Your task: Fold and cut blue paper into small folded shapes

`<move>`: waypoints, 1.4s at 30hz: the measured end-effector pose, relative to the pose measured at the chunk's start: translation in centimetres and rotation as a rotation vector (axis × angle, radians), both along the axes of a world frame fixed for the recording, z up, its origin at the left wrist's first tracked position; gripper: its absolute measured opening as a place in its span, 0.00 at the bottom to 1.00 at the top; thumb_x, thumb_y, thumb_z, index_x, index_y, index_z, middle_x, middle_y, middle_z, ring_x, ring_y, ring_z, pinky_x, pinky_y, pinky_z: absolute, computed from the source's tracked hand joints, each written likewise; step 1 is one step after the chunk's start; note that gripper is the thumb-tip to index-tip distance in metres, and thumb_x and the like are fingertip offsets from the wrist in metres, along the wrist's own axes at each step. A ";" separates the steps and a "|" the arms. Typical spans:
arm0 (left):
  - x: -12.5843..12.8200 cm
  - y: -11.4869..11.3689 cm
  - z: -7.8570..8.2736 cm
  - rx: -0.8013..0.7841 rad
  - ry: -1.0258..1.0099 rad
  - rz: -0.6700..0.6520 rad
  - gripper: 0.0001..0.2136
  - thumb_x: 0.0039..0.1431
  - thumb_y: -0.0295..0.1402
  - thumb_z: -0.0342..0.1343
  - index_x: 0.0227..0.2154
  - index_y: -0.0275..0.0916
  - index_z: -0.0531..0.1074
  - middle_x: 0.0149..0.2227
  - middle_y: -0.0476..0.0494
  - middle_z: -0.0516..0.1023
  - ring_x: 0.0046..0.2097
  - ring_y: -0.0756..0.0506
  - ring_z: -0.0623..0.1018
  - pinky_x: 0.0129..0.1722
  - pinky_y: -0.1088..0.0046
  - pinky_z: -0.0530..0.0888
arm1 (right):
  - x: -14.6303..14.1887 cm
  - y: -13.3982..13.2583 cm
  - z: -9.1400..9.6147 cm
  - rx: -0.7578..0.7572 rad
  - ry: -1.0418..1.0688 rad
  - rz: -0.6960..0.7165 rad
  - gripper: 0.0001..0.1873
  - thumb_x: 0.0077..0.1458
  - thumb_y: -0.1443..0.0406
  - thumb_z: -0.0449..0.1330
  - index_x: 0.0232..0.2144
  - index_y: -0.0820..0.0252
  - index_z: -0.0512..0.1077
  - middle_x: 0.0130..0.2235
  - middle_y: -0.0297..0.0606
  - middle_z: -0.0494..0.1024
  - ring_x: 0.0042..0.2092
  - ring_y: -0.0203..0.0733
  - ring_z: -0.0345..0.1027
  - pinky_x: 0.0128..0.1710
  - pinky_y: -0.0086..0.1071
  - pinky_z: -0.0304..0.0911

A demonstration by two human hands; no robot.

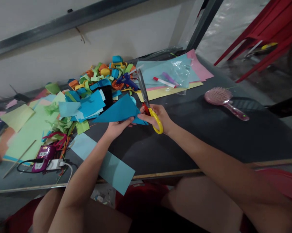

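Observation:
A folded sheet of blue paper (119, 110), triangular in outline, is held up over the dark table. Its lower edge is pinched by my left hand (118, 127), thumb on the near face. My right hand (160, 116) is closed around scissors (144, 87) with yellow and red handles; their blades point up and away from me. The right thumb also presses against the right corner of the paper. Behind the paper, a pale round edge shows in part. Below my left forearm, a light blue strip of paper (119, 170) overhangs the table's front edge.
Folded coloured paper pieces (104, 72) pile up against the wall, with a blue glue gun (127, 79) beside them. Cut blue sheets (92, 103) lie left of my hands. A pink hairbrush (218, 96) rests at right; a purple device with cables (44, 157) lies at left.

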State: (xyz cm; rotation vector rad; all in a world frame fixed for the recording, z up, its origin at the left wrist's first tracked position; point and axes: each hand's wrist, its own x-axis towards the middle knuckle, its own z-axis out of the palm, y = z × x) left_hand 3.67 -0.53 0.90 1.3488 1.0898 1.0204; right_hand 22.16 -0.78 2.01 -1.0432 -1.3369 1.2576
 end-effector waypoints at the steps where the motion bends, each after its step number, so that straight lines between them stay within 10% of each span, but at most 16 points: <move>1: 0.1 0.0 0.0 -0.002 0.006 -0.012 0.18 0.45 0.46 0.67 0.29 0.34 0.76 0.29 0.40 0.82 0.29 0.46 0.80 0.33 0.70 0.79 | 0.0 0.0 -0.1 -0.021 0.010 0.004 0.20 0.37 0.54 0.71 0.22 0.59 0.68 0.20 0.26 0.64 0.21 0.30 0.56 0.19 0.28 0.57; 15: 0.3 -0.1 0.0 -0.002 -0.020 -0.006 0.18 0.44 0.46 0.68 0.26 0.33 0.79 0.27 0.38 0.82 0.28 0.47 0.80 0.30 0.72 0.78 | -0.2 -0.3 -0.2 -0.019 -0.006 -0.059 0.20 0.37 0.54 0.71 0.25 0.60 0.70 0.22 0.28 0.69 0.19 0.30 0.62 0.18 0.27 0.62; 25: -1.3 1.6 1.3 -0.026 -0.252 0.384 0.17 0.42 0.44 0.69 0.25 0.33 0.78 0.30 0.39 0.83 0.30 0.47 0.82 0.29 0.74 0.76 | 1.9 0.5 -1.1 -0.082 -0.330 -0.009 0.23 0.44 0.47 0.67 0.27 0.57 0.65 0.22 0.28 0.63 0.23 0.31 0.56 0.21 0.28 0.54; 42: -2.1 1.4 2.2 -0.037 -0.230 0.330 0.18 0.42 0.47 0.68 0.23 0.34 0.77 0.27 0.41 0.82 0.27 0.48 0.81 0.26 0.75 0.75 | 2.3 -0.3 -0.3 -0.009 -0.594 0.222 0.27 0.45 0.40 0.63 0.24 0.58 0.68 0.22 0.30 0.64 0.24 0.34 0.58 0.21 0.28 0.54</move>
